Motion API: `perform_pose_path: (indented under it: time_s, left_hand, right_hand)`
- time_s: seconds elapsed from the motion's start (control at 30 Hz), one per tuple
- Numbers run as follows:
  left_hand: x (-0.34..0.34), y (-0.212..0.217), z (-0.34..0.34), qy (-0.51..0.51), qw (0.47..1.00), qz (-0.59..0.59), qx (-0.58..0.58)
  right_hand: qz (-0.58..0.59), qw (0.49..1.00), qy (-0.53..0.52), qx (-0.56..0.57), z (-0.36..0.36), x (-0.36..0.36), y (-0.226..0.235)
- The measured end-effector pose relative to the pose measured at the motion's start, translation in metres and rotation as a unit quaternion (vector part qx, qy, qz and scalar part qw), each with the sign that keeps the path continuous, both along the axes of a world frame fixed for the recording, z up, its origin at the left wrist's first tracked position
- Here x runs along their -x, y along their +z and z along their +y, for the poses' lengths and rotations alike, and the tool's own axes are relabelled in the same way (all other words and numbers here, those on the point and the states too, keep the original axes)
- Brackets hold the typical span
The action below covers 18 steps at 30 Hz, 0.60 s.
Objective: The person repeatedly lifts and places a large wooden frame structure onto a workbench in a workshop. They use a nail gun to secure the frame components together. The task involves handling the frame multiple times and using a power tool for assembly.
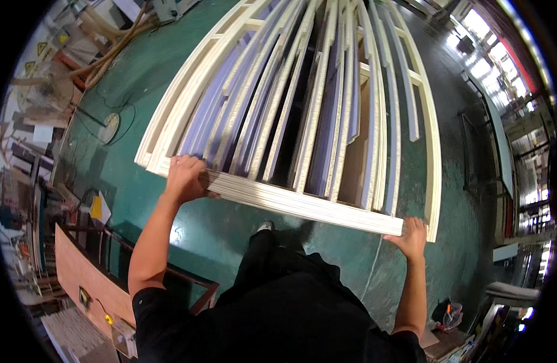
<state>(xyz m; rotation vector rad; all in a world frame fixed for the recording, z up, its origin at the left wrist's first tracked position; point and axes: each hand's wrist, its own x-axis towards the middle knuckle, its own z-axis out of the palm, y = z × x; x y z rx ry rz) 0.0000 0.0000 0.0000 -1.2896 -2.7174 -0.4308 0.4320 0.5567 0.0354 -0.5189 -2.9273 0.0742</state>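
Two hands on it now: left hand point(187, 178) curled over the pale wooden bar point(302, 204) toward its left end, right hand point(411, 235) clasping the right end, thumb on the near side. Bar runs crosswise between them, right at the near ends of the long panels point(316, 115), green floor point(118, 158) below.

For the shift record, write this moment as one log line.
left hand: grips wooden bar near its left end | right hand: grips its right end | boards: in rows beyond bar
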Motion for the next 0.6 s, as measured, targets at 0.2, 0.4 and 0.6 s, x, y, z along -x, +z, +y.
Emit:
perform_pose_path:
  time_s: [0.2, 0.4, 0.6]
  left_hand:
    - [-0.015, 0.012, 0.027, 0.018, 0.999, 0.023, 0.027]
    - [-0.035, 0.013, 0.056, 0.027, 1.0, -0.01, 0.008]
    - [-0.023, 0.017, 0.057, 0.031, 0.999, -0.021, 0.015]
  right_hand:
    - [0.031, 0.999, 0.02, -0.015, 0.028, -0.013, 0.007]
    - [0.011, 1.0, 0.009, -0.017, 0.047, -0.022, 0.036]
    - [0.009, 1.0, -0.016, 0.008, 0.048, -0.018, 0.025]
